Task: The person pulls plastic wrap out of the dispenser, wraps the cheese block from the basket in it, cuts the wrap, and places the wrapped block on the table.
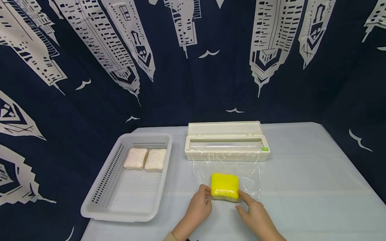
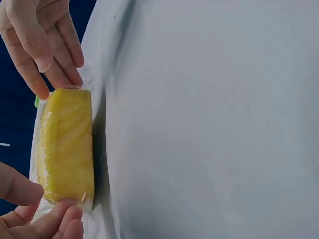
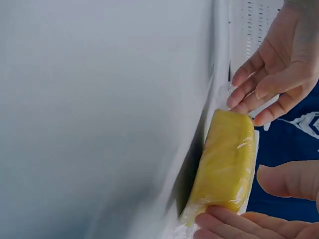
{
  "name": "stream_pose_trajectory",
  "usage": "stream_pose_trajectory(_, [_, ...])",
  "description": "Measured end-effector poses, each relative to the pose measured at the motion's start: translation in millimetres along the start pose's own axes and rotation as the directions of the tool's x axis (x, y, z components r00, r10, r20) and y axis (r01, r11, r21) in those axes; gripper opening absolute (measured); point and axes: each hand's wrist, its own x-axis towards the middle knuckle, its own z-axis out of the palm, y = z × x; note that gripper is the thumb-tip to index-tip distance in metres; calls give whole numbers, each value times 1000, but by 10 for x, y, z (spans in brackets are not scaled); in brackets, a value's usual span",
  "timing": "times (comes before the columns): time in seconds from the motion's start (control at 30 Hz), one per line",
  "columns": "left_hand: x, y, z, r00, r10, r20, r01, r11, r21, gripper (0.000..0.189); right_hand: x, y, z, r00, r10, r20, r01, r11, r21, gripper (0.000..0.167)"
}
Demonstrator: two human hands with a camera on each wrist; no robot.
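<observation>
A yellow sponge (image 1: 224,186) lies on the table under clear cling film (image 1: 248,172), which stretches from the dispenser (image 1: 227,156) behind it. Creases of film shine on its top and sides. My left hand (image 1: 198,205) is at the sponge's left end, its fingertips touching the film there, thumb apart. At the opposite end, the fairly straight fingers of my right hand (image 1: 256,214) touch the film low on the side, with the thumb held away. In the right wrist view, film bunches around the near end of the sponge (image 3: 224,159).
The dispenser's lid (image 1: 224,129) stands raised, with a green slider (image 1: 265,149) at its right end. On the left is a white perforated basket (image 1: 123,216) holding two pale speckled blocks (image 1: 135,158). A dark printed cloth (image 1: 193,90) hangs behind the white-covered table (image 1: 307,187).
</observation>
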Motion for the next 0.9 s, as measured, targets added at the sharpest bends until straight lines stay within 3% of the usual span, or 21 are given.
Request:
stream_pose_trajectory(0.2, [82, 23, -14, 994, 28, -102, -25, 999, 33, 42, 91, 9, -61, 993, -66, -102, 65, 998, -12, 58])
stream_pose_trajectory(0.43, [236, 87, -26, 973, 47, -225, -47, 999, 9, 50, 308, 19, -95, 953, -159, -257, 146, 987, -69, 54])
stream_pose_trajectory(0.67, [400, 122, -26, 975, 47, -217, -41, 999, 32, 57, 498, 12, -116, 925, -222, -310, 192, 973, -127, 51])
stream_pose_trajectory(0.9, [524, 115, -25, 969, 56, -239, -35, 995, 90, 58, 643, 51, -85, 868, -340, -362, 284, 938, -201, 52])
